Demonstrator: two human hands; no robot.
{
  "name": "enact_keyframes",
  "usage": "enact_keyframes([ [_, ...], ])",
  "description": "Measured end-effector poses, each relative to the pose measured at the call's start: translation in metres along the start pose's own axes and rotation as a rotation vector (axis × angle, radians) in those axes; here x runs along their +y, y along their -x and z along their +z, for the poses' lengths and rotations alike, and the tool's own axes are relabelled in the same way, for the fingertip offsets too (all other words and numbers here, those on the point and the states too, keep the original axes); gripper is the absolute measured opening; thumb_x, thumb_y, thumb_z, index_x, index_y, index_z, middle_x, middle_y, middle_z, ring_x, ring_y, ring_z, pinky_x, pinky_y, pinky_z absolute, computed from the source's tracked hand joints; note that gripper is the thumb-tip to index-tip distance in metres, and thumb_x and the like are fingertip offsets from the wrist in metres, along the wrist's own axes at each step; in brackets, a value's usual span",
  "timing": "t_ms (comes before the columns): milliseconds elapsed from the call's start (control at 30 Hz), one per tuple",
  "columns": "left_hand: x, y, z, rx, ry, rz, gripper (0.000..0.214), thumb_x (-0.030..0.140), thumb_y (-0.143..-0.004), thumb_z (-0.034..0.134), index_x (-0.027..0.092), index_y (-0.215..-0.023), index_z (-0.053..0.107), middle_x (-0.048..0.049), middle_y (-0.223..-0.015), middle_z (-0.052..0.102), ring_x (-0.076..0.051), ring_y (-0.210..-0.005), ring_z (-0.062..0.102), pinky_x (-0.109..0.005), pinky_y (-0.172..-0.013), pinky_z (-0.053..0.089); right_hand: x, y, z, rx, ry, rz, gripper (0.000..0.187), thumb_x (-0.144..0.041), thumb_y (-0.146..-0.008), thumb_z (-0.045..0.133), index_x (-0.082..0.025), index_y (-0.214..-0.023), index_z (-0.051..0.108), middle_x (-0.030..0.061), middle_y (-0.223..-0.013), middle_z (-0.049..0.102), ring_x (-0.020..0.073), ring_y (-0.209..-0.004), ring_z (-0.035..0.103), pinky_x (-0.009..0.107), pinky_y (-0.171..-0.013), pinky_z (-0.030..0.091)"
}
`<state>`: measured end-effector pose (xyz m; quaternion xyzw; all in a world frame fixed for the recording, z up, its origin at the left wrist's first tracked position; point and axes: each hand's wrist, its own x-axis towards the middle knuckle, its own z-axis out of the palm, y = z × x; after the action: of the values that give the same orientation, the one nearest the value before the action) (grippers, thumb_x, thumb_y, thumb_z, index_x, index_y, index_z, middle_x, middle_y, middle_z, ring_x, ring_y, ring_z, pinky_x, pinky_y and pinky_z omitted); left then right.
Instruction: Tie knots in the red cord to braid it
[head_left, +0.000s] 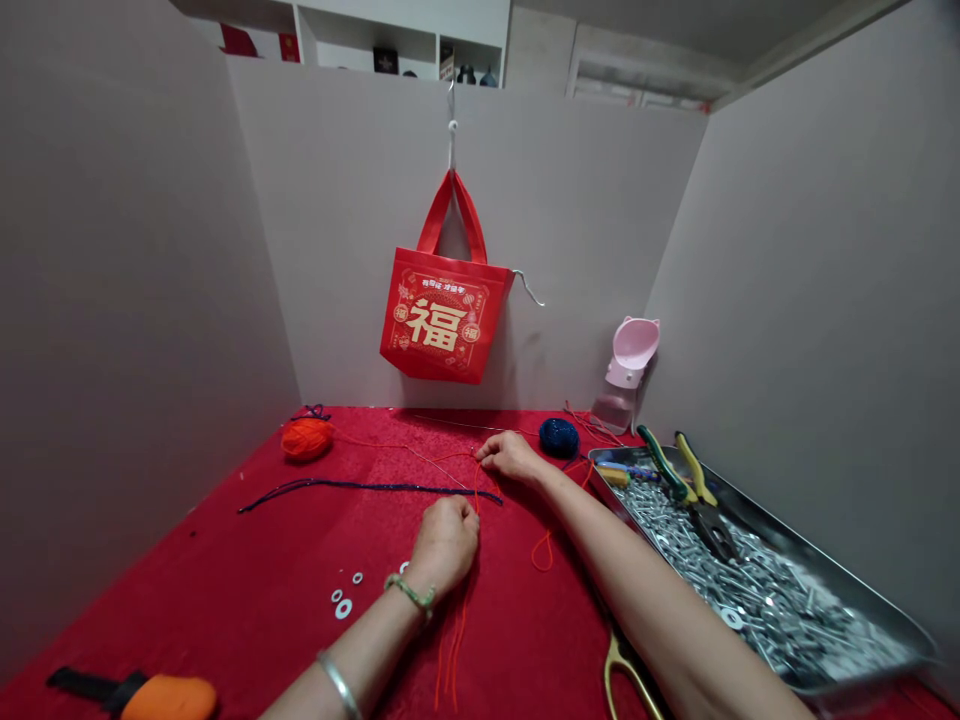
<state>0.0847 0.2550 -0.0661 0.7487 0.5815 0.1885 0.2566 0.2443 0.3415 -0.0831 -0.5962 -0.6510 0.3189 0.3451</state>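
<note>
My left hand (448,540) is closed, its thumb and fingers pinched on red-orange yarn (453,655) whose loose ends trail below it over the cloth. A little farther away, my right hand (514,457) pinches the same yarn at its upper part, fingertips pressed together. The strand runs upright between the two hands, past the end of a dark blue cord (360,487) lying across the cloth. From near the right hand a yarn strand leads left to an orange yarn ball (306,439). A thin pale straight piece (435,464) lies left of the right hand.
A metal tray (832,550) of screws and pliers (701,505) stands right. Beside my right forearm lie gold-handled scissors (624,668). Washers (343,608), an orange-handled tool (166,697), and a navy yarn ball (559,437) lie around. A red bag (442,325) hangs behind.
</note>
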Motion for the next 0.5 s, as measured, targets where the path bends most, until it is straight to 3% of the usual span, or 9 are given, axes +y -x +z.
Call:
enact_keyframes([
  [267, -0.002, -0.001, 0.001, 0.011, 0.016, 0.013, 0.021, 0.019, -0.073, 0.04, 0.011, -0.062, 0.057, -0.0024, -0.058, 0.053, -0.009, -0.053, 0.041, -0.021, -0.051, 0.022, -0.008, 0.004, -0.001, -0.013, 0.153, -0.088, 0.009, -0.008, -0.06, 0.053, -0.012, -0.062, 0.062, 0.001, -0.057, 0.057, 0.0081, -0.053, 0.047, 0.017, -0.051, 0.033],
  [500, -0.007, -0.008, 0.006, 0.045, 0.223, 0.002, 0.019, 0.023, -0.072, 0.04, 0.013, -0.061, 0.052, 0.0009, -0.054, 0.047, -0.008, -0.05, 0.039, -0.02, -0.049, 0.024, -0.011, 0.001, 0.003, -0.019, -0.18, -0.021, 0.011, -0.007, -0.067, 0.044, -0.013, -0.072, 0.052, -0.0003, -0.052, 0.054, 0.0074, -0.042, 0.047, 0.016, -0.044, 0.036],
])
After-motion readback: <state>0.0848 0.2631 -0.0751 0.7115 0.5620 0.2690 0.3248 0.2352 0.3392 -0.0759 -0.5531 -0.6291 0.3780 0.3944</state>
